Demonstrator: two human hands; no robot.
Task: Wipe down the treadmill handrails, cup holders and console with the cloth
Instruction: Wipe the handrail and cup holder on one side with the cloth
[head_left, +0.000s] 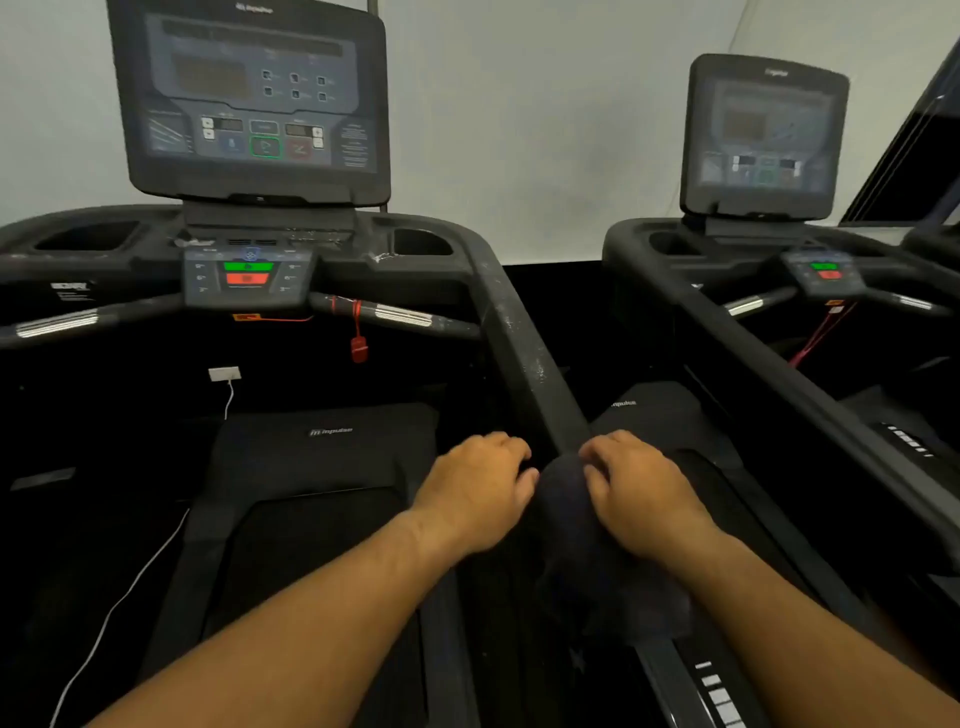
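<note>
Cloth (582, 525) bunched over near end of right handrail (519, 338). Right hand (641, 496) curls over it. Left hand (475, 486) curled at its edge (gripping cloth or rail: cannot tell). Risk: 2 hands crowd 1 spot, cloth slips off, dusty stretch ahead gets missed.

Dark cloth (567, 506), blk handrail (519, 338) w/ white specks

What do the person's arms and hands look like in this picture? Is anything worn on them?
Both are bare. The left forearm and right forearm show no sleeve up to the picture's edge. The left hand and right hand have no gloves, and I see no watch, bracelet or ring, though the picture is somewhat blurred.
</note>
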